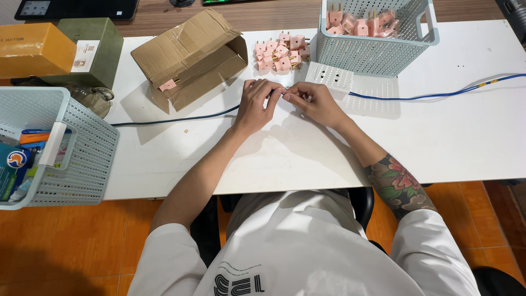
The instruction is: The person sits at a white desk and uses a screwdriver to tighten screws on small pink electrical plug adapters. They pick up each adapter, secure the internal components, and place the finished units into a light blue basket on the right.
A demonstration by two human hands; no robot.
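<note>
left hand (256,104): on the white bench (466,137), just in front of the plug pile; fingers curled, fingertips pinching the cable where its dark run ends.
right hand (315,103): just right of the left hand, fingertips almost touching it; thumb and forefinger pinched on the cable end where the blue run begins.
cable (427,96): lies across the bench; blue run leads right from the hands, dark run leads left under the box's front edge.
plug pile (281,53): pink two-pin plugs, heaped just behind the hands.
white block (329,76): perforated, flat on the bench, just behind the right hand.
basket (378,46): pale mesh, right of the plug pile, more pink plugs inside.
box (189,55): open cardboard, on its side, left of the plug pile.
second basket (76,153): far left of the hands, overhanging the bench edge, holding packets.
</note>
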